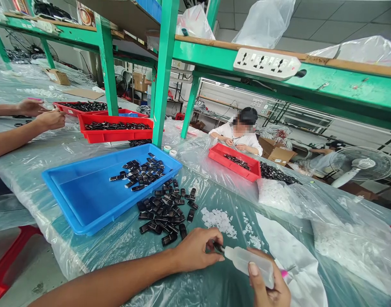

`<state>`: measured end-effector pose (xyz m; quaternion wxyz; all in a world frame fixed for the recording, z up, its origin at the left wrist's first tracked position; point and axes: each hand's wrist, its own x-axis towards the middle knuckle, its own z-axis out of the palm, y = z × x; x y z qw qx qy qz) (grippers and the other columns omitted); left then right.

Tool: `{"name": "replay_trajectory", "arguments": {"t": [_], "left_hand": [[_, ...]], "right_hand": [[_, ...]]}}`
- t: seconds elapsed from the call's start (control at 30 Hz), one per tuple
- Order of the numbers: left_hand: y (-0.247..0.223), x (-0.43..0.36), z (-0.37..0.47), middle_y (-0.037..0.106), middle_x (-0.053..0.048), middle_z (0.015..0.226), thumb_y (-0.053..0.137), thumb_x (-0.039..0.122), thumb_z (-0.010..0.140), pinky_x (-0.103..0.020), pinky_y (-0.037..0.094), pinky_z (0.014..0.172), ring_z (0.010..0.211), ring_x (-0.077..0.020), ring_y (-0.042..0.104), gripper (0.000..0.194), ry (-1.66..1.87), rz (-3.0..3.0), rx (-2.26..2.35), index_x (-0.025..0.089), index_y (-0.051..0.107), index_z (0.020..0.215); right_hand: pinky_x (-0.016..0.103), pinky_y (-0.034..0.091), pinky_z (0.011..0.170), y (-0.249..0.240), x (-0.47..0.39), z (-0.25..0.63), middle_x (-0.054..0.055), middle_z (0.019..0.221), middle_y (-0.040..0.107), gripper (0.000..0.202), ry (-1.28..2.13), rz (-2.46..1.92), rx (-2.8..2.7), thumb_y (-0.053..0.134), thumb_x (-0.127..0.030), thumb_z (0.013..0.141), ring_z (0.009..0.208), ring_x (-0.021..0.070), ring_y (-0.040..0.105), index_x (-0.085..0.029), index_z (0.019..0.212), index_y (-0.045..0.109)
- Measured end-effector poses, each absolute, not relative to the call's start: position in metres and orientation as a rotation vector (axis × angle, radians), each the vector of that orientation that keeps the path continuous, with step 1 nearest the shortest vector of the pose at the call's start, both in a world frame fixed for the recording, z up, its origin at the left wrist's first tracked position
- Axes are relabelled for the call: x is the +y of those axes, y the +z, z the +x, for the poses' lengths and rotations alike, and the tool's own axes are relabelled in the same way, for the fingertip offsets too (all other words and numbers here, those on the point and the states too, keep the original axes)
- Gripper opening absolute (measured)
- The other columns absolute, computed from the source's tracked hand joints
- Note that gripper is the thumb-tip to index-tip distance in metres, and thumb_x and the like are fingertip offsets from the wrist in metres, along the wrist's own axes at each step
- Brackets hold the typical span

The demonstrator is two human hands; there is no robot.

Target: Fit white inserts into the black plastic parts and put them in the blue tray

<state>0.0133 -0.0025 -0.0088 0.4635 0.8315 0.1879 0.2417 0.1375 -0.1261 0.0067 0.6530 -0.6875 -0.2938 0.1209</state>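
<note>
Gluing step: right hand (268, 285) gripping squeeze bottle (249, 263), left hand (197, 249) pinching, seemingly, a black piece (218, 247) at nozzle; needing steady aim near desk's front edge.

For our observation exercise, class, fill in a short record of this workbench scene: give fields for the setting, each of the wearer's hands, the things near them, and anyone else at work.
Setting: bench covered in clear plastic sheet, green shelf frame above
Left hand: pinches a small dark part at the bottle's tip
Right hand: holds a small squeeze bottle
Nearby: loose black parts, small white pieces, blue tray with more black parts
Further off: red trays
Others: co-worker's hands at far left; a seated person behind
</note>
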Motion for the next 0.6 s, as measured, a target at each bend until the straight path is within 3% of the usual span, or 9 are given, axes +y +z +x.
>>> {"name": "replay_trajectory", "arguments": {"t": [0.27,0.6], "left_hand": [[0.0023,-0.0058,0.0089,0.068,-0.004,0.104,0.051,0.028,0.087,-0.023,0.046,0.075,0.090,-0.0191,0.063,0.031,0.561,2.137,0.387,0.024,0.060,0.116],[0.0016,-0.0020,0.0092,0.068,-0.004,0.096,0.058,0.035,0.083,-0.019,0.044,0.060,0.079,-0.0167,0.063,0.027,0.581,2.152,0.428,0.022,0.066,0.105]], "right_hand": [[0.026,0.037,0.056,0.0058,-0.1252,0.1407,0.004,0.084,0.057,0.049,0.229,-1.565,-0.678,0.064,-0.061,0.065,0.071,0.0179,0.049,-0.018,0.088,0.060],[0.028,0.040,0.059,0.0111,-0.1241,0.1394,0.005,0.084,0.058,0.049,0.290,-1.606,-0.575,0.062,-0.063,0.065,0.074,0.0207,0.051,-0.019,0.087,0.059]]}}
